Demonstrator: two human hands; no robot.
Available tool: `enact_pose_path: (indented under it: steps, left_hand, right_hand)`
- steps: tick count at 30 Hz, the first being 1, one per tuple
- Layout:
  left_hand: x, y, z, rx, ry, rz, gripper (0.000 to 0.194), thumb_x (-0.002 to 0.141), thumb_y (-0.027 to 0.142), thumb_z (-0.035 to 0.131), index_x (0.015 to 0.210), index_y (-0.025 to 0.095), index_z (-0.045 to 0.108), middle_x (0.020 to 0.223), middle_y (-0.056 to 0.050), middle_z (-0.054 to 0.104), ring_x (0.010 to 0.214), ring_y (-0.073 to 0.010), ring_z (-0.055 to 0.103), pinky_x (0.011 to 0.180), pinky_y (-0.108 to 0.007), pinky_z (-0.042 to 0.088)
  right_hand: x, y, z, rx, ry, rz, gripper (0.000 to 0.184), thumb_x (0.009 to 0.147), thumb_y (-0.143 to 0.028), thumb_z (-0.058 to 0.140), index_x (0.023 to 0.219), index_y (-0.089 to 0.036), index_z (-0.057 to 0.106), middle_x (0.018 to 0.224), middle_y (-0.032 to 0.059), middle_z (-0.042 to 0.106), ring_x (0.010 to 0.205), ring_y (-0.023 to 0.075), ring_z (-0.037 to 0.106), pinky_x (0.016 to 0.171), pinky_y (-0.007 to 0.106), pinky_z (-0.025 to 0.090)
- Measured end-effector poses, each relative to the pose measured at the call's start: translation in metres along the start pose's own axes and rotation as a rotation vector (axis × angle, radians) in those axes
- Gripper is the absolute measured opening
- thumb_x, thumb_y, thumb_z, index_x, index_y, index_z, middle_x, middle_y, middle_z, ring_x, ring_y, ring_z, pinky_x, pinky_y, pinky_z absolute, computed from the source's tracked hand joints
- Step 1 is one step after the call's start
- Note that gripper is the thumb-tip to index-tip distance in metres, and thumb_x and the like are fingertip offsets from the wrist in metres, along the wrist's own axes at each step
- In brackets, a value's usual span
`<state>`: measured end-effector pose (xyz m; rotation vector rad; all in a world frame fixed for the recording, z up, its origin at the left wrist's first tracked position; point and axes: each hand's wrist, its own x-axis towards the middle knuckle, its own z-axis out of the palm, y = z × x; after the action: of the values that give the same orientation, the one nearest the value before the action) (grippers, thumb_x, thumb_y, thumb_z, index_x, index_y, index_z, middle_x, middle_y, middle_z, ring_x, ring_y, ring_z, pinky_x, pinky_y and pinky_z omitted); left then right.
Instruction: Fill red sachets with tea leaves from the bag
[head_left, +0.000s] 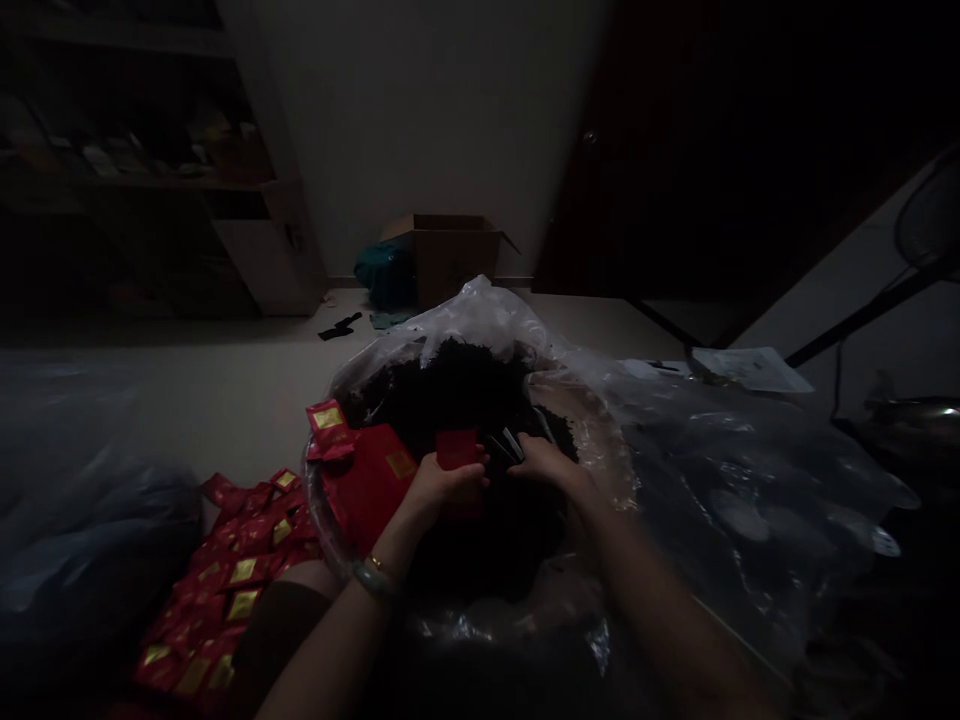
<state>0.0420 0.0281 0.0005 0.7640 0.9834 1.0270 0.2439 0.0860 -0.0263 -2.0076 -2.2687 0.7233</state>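
My left hand is closed around a small red pouch held upright. To its right, my right hand grips a small metal tool with narrow, shiny strips, perhaps tongs; the dim light hides its exact form. Both hands are over a heap of dark, loose, dry leaves, resembling tea, in a wide container lined with clear plastic. Flat red pouches lie inside the container's left side. One red packet with a gold label rests on the rim.
Many red packets with gold labels are piled on the floor at left. Clear plastic sheeting spreads at right. An open cardboard box and a teal bag stand by the wall. Shelves are at left.
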Motion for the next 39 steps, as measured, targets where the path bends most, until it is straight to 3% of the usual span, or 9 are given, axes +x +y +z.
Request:
enact_pose_path:
  steps: [4, 8, 11, 15, 20, 22, 26, 33, 39]
  left_hand:
    - [0.002, 0.000, 0.000, 0.013, 0.025, 0.005, 0.061, 0.042, 0.034, 0.090, 0.094, 0.011, 0.070, 0.093, -0.014, 0.074, 0.058, -0.0161, 0.066, 0.061, -0.029, 0.053]
    - [0.002, 0.001, 0.002, 0.037, 0.034, -0.007, 0.059, 0.045, 0.040, 0.088, 0.092, 0.010, 0.069, 0.086, -0.013, 0.075, 0.053, -0.0159, 0.064, 0.054, -0.028, 0.051]
    - [0.002, 0.001, 0.004, 0.036, 0.025, -0.021, 0.056, 0.048, 0.045, 0.086, 0.089, 0.010, 0.068, 0.083, -0.013, 0.074, 0.051, -0.0159, 0.064, 0.052, -0.028, 0.050]
    - [0.001, -0.002, 0.005, 0.074, 0.066, 0.024, 0.051, 0.046, 0.041, 0.087, 0.082, 0.009, 0.069, 0.073, -0.010, 0.073, 0.053, -0.0155, 0.063, 0.055, -0.027, 0.050]
    - [0.001, -0.008, 0.008, 0.123, 0.071, 0.058, 0.042, 0.045, 0.039, 0.087, 0.071, 0.010, 0.069, 0.060, -0.003, 0.068, 0.054, -0.0156, 0.061, 0.053, -0.026, 0.047]
    - [-0.001, -0.009, 0.010, 0.141, 0.040, 0.055, 0.042, 0.048, 0.041, 0.086, 0.074, 0.011, 0.070, 0.056, -0.001, 0.065, 0.051, -0.0146, 0.058, 0.049, -0.024, 0.044]
    - [-0.004, -0.011, 0.014, 0.141, -0.020, 0.021, 0.042, 0.050, 0.043, 0.085, 0.075, 0.012, 0.070, 0.050, 0.002, 0.060, 0.044, -0.0113, 0.051, 0.045, -0.023, 0.038]
    - [-0.003, -0.014, 0.015, 0.123, -0.044, 0.112, 0.037, 0.046, 0.034, 0.087, 0.071, 0.012, 0.069, 0.062, -0.001, 0.068, 0.059, -0.0154, 0.061, 0.059, -0.026, 0.049]
    - [0.000, -0.016, 0.010, 0.145, -0.063, 0.072, 0.038, 0.047, 0.033, 0.086, 0.074, 0.011, 0.070, 0.064, -0.002, 0.069, 0.059, -0.0174, 0.063, 0.059, -0.028, 0.050]
  right_hand:
    - [0.000, -0.004, -0.011, 0.006, 0.005, 0.010, 0.040, 0.069, -0.018, 0.069, 0.107, -0.008, 0.059, 0.105, 0.0175, 0.067, 0.092, 0.0265, 0.066, 0.070, 0.028, 0.048]
    - [-0.011, -0.005, -0.040, 0.100, 0.071, -0.066, 0.039, 0.081, -0.024, 0.061, 0.118, -0.012, 0.057, 0.117, 0.0132, 0.064, 0.102, 0.0223, 0.062, 0.082, 0.028, 0.048]
    - [-0.025, -0.007, -0.061, 0.382, 0.119, -0.194, 0.037, 0.085, -0.038, 0.058, 0.117, -0.018, 0.061, 0.104, 0.0074, 0.069, 0.086, 0.0195, 0.066, 0.069, 0.027, 0.051]
    - [-0.045, -0.018, -0.076, 0.522, 0.008, -0.311, 0.048, 0.083, -0.045, 0.059, 0.124, -0.020, 0.060, 0.085, 0.0021, 0.071, 0.060, 0.0144, 0.063, 0.053, 0.025, 0.049]
    - [-0.056, -0.039, -0.072, 0.343, 0.109, -0.442, 0.056, 0.070, -0.044, 0.075, 0.120, -0.020, 0.065, 0.112, 0.0086, 0.070, 0.098, 0.0273, 0.066, 0.082, 0.035, 0.053]
    - [-0.057, -0.045, -0.069, 0.304, 0.079, -0.442, 0.057, 0.068, -0.043, 0.076, 0.120, -0.019, 0.066, 0.114, 0.0091, 0.070, 0.102, 0.0292, 0.066, 0.086, 0.037, 0.051]
    - [-0.059, -0.052, -0.065, 0.296, -0.001, -0.447, 0.047, 0.073, -0.040, 0.073, 0.116, -0.022, 0.068, 0.108, 0.0057, 0.073, 0.096, 0.0271, 0.068, 0.082, 0.033, 0.050]
    - [-0.062, -0.059, -0.067, 0.284, -0.005, -0.400, 0.032, 0.078, -0.036, 0.067, 0.107, -0.025, 0.073, 0.089, 0.0005, 0.076, 0.076, 0.0210, 0.069, 0.066, 0.026, 0.047]
    - [-0.057, -0.056, -0.059, 0.244, 0.048, -0.370, 0.033, 0.078, -0.034, 0.066, 0.109, -0.025, 0.072, 0.099, 0.0015, 0.075, 0.087, 0.0226, 0.069, 0.072, 0.027, 0.048]
